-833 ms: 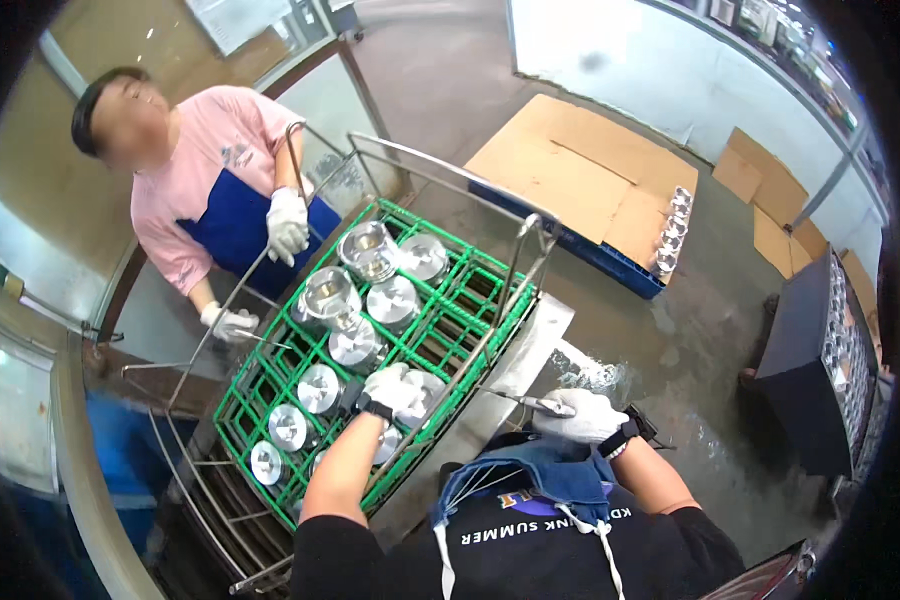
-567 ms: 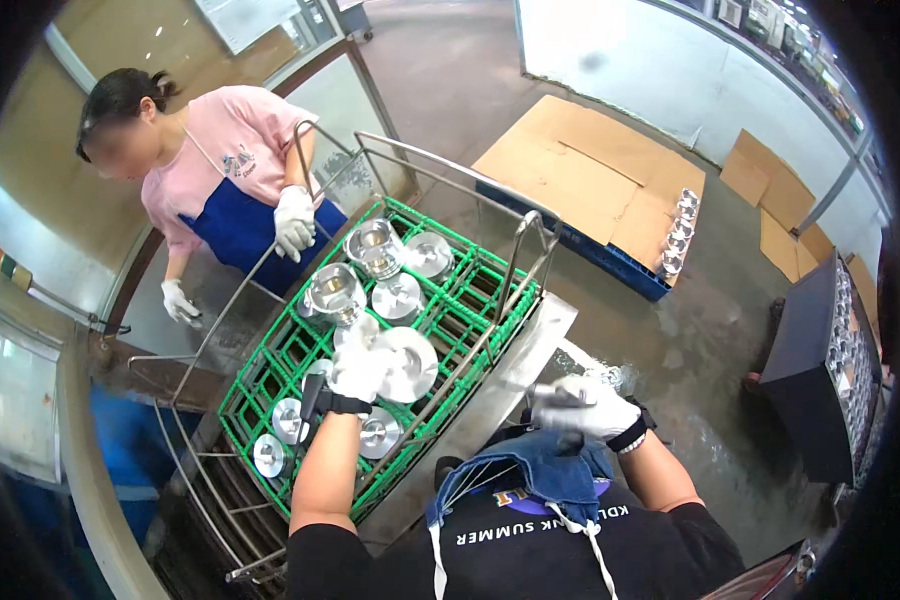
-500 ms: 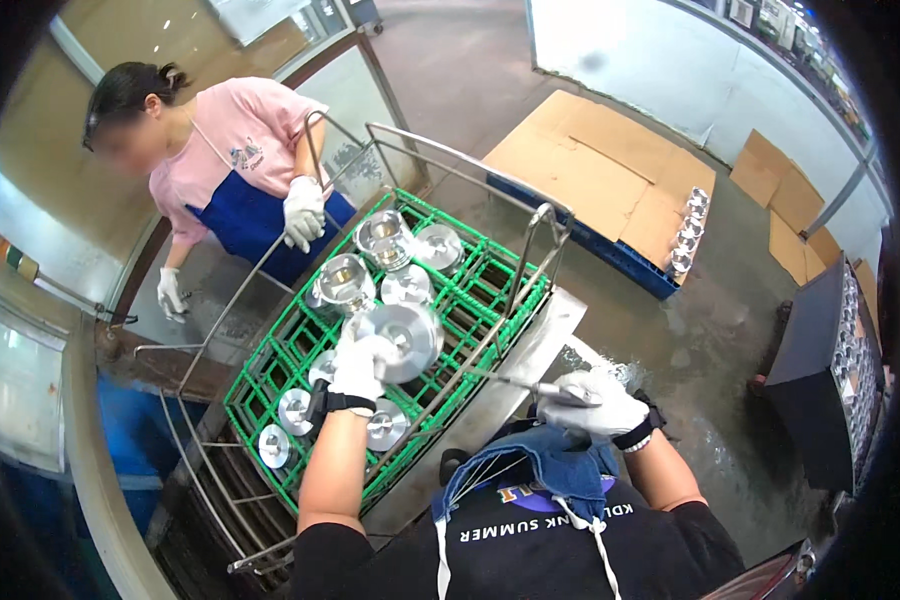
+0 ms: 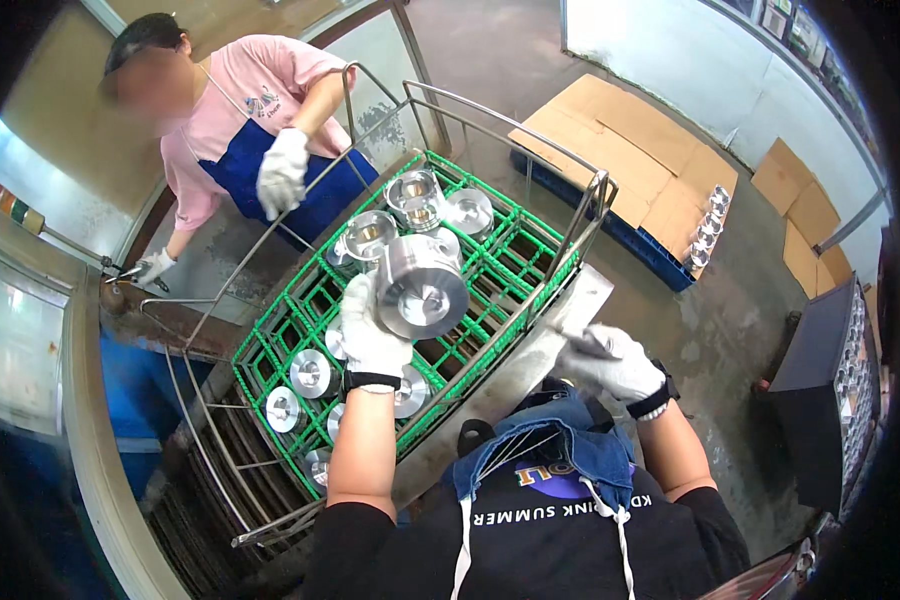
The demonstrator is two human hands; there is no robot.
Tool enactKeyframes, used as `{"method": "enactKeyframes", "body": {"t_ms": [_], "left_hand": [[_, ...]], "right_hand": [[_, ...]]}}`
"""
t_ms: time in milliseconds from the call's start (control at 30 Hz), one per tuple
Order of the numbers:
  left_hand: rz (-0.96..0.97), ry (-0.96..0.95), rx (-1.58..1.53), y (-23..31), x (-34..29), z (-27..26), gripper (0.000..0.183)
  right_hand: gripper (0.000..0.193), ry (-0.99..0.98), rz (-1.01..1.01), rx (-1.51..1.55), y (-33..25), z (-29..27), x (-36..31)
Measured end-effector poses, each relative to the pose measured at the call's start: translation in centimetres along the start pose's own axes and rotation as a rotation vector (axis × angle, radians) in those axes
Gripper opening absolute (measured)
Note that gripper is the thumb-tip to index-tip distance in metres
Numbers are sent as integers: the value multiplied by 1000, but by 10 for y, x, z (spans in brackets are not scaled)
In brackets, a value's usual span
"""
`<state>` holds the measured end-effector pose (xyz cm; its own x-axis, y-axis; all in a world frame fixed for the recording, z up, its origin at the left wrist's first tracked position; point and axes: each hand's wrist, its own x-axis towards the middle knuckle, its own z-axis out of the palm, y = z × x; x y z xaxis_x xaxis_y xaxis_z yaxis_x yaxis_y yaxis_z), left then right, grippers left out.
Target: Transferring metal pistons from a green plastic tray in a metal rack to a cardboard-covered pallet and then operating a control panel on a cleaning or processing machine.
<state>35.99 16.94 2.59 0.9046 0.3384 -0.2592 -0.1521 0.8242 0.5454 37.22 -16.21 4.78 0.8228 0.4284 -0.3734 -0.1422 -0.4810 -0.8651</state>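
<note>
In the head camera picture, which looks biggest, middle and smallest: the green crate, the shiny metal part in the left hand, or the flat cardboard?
1. green crate
2. flat cardboard, though it lies farther off, so this is unsure
3. shiny metal part, held up in the left hand

Shiny smooth metal piston (image 4: 417, 287), green plastic crate (image 4: 515, 255), white cloth-gloved left hand (image 4: 370, 330)

A factory floor or metalworking shop: machined metal pistons (image 4: 420, 285) sit in a green grid crate (image 4: 490, 300) on a steel trolley (image 4: 570, 215), with bare concrete floor (image 4: 710, 330) and flattened cardboard (image 4: 630, 150).
</note>
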Motion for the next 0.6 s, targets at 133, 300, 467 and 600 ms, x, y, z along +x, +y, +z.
{"method": "enactKeyframes", "body": {"t_ms": [133, 300, 467, 600], "left_hand": [[28, 233, 140, 0, -4, 3, 47], [53, 330, 214, -8, -1, 1, 40], [42, 256, 281, -17, 12, -13, 35], [69, 137, 472, -25, 20, -7, 32]], "right_hand": [[17, -251, -160, 360, -3, 8, -21], [27, -182, -98, 327, 4, 11, -3], [39, -80, -119, 173, -1, 14, 5], [33, -444, 93, 71, -10, -12, -19]]}}
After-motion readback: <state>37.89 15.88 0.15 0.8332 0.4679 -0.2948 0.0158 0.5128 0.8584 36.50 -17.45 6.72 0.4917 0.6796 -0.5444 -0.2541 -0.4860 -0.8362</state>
